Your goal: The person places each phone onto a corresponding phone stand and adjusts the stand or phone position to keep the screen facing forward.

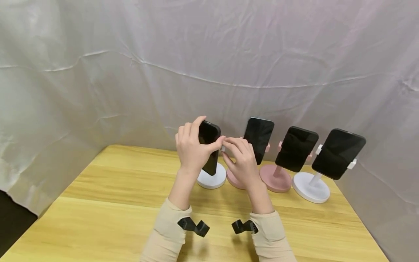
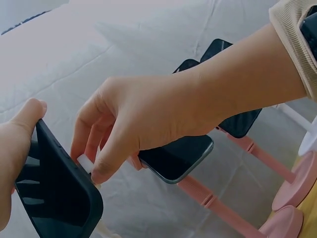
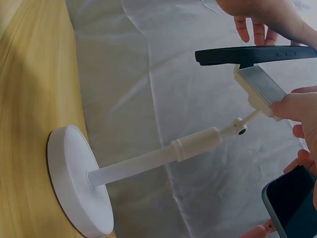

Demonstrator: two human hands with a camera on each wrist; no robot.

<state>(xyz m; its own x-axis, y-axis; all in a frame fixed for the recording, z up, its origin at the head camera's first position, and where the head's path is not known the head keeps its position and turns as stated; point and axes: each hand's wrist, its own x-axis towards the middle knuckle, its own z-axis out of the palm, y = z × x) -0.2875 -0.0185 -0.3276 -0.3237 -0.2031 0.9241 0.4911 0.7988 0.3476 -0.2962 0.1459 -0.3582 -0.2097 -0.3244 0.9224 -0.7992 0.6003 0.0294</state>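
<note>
A black phone [image 1: 210,131] is held by its edges in my left hand [image 1: 192,150], thumb on one side and fingers on the other. My right hand [image 1: 241,159] pinches the white clamp [image 2: 85,162] of a phone stand, beside the phone's edge. In the right wrist view the clamp's grey inner face [image 3: 262,85] shows, and the phone stands at an angle to it, one side right at the clamp's end. The stand's ribbed white pole [image 3: 198,144] rises from a round white base [image 1: 211,180] on the table.
To the right are two pink stands, one with a pink base [image 1: 275,182], and a white stand [image 1: 311,191]. Each carries a black phone, such as the rightmost phone [image 1: 338,153]. A pale grey curtain [image 1: 196,47] hangs behind the wooden table [image 1: 108,218].
</note>
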